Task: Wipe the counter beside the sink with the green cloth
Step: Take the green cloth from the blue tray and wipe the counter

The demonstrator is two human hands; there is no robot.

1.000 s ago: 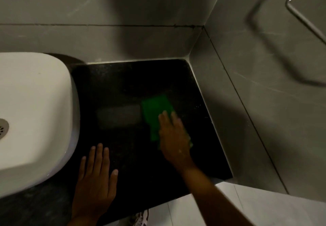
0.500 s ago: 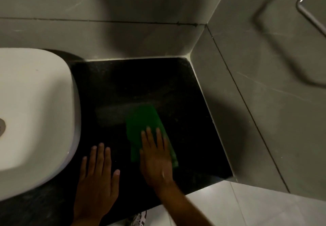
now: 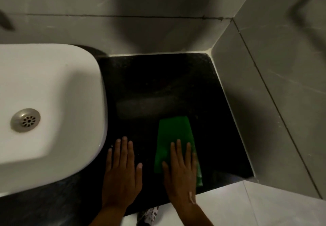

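Cloth: the green cloth [image 3: 173, 137] lies flat on the black counter [image 3: 158, 77], in the near half, right of the middle, folded into a long strip.
Long axis: it runs near-to-far, almost straight away from the person, leaning slightly; the far end points at the back wall [image 3: 123, 31].
Right hand: the right hand [image 3: 181, 172] lies palm down on the near end of the cloth, fingers [image 3: 178, 148] spread and flat. It presses the cloth onto the counter and does not pinch it. The far half of the cloth shows ahead of the fingertips.
Left hand: the left hand [image 3: 121, 171] rests flat on bare counter, fingers open, holding nothing. It sits between the cloth and the sink [image 3: 53, 88], apart from the cloth and just beside the sink's rim.
Nearer hand: the right, already on the cloth; the left looks like a brace.
Turning relation: the cloth extends forward from the right palm, so a push along its axis would likely carry it toward the back edge, and a sideways sweep would cover the right strip by the side wall [image 3: 264, 102].
Counter: a dull smear [image 3: 141, 107] shows beyond the cloth's far end.
Progress: judged mid-wipe; the far and right parts may still need passes.
Risk: the near end sits close to the counter's front edge, so a pull back could drag it off.
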